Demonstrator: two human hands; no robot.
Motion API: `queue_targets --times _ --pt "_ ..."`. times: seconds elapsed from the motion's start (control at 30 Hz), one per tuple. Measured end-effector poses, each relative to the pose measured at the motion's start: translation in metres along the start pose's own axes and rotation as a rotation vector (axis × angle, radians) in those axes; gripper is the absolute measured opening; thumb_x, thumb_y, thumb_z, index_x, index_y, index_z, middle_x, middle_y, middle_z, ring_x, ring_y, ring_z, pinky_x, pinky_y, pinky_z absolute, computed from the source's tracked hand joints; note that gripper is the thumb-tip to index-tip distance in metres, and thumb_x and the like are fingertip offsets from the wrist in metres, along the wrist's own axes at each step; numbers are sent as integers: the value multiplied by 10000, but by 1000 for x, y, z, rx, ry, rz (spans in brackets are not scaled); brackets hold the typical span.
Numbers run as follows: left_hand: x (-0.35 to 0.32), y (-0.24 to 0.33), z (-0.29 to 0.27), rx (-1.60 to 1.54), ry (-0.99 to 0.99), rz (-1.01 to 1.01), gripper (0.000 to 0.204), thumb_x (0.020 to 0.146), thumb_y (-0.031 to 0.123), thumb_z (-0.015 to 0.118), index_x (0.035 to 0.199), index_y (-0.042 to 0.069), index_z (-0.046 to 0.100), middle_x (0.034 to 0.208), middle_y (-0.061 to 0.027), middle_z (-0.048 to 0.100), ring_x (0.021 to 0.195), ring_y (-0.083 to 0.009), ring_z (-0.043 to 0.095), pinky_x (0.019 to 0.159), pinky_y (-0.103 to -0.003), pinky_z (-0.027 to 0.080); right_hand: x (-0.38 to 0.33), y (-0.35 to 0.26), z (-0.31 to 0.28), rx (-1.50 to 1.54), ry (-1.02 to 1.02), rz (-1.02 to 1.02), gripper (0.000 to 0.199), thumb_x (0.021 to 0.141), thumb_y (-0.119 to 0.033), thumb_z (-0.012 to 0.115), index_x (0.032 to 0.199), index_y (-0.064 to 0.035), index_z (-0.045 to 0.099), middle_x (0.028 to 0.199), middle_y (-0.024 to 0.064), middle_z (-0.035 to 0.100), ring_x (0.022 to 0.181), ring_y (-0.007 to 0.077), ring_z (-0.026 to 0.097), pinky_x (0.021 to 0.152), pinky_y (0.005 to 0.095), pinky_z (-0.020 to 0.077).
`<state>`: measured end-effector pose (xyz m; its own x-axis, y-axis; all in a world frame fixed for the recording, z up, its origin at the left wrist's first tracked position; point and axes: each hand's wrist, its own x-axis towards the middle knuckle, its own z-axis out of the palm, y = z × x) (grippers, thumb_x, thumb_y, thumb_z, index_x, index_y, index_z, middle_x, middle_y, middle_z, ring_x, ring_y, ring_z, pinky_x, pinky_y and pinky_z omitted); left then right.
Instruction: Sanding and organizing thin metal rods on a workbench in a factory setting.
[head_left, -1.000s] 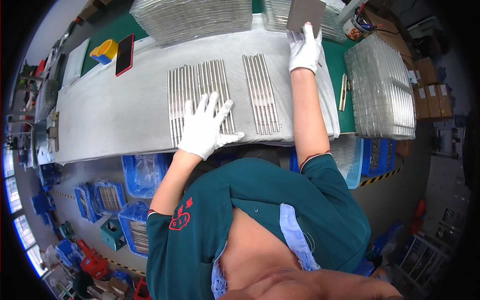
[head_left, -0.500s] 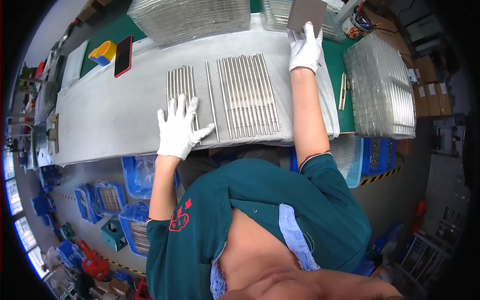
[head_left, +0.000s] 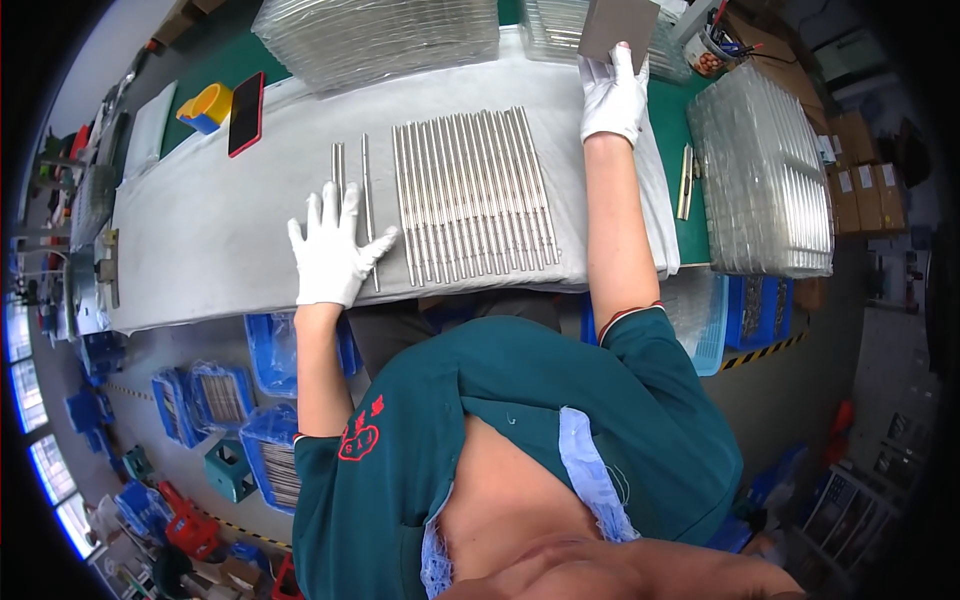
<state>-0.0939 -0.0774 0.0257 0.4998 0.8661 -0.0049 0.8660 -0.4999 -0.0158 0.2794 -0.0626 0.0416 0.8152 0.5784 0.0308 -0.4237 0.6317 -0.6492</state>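
Note:
My left hand [head_left: 335,252], in a white glove, lies flat with its fingers spread. Its fingertips cover the near part of a pair of metal rods [head_left: 338,162], and its thumb reaches across a single metal rod [head_left: 367,180]. To the right of that rod, a row of several slim silvery rods [head_left: 475,195] lies side by side on the grey cloth. My right hand [head_left: 612,105], also gloved, grips a flat grey-brown rectangular plate [head_left: 618,28] near the far edge, thumb on top. The palm side under the plate is hidden.
Stacked clear plastic trays [head_left: 380,40] stand at the back, and another stack [head_left: 760,180] at the right. A phone [head_left: 246,115] and a yellow tape roll [head_left: 210,100] lie at the far left. Short metal pieces [head_left: 685,183] rest on the green surface at right.
Rods from the left group have moved right and joined the large row. My left hand has shifted slightly left, with fewer rods beneath it. My right hand holds the plate almost still.

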Motion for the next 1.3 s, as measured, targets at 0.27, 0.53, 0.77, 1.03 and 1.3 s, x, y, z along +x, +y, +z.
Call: queue_targets --times 0.27,0.53,0.77,1.03,1.3 --pt "1 32 7 -114 27 156 883 840 685 523 1484 101 371 1523 -222 334 1406 -406 309 1126 -565 219 -1 3 1 -12 -1 -3 498 913 -109 654 1363 -156 445 1205 65 577 1021 289 608 878 456 511" --pt "3 61 3 -207 69 373 888 800 709 549 1448 112 431 1481 -229 386 1360 -412 366 1123 -581 212 -5 -3 6 2 2 -16 465 908 -90 649 1331 -142 462 1207 76 565 1010 288 607 887 456 518" --pt "10 79 4 -247 130 494 856 797 720 541 1435 157 458 1445 -218 436 1320 -430 407 1078 -629 237 -3 -1 4 -12 -4 -24 479 910 -86 642 1345 -137 448 1217 88 563 1014 288 601 901 457 511" --pt "12 80 7 -244 182 500 807 790 706 563 1394 172 506 1416 -197 471 1287 -436 439 1052 -636 261 -3 0 2 -57 17 -15 573 926 -118 635 1441 -164 390 1295 115 541 1119 338 560 969 516 481" --pt "0 46 3 -146 126 382 757 816 683 549 1419 230 485 1453 -201 427 1327 -443 385 1087 -602 249 0 1 -1 -16 5 -29 609 909 -102 652 1437 -151 353 1280 110 532 1085 309 577 940 465 493"
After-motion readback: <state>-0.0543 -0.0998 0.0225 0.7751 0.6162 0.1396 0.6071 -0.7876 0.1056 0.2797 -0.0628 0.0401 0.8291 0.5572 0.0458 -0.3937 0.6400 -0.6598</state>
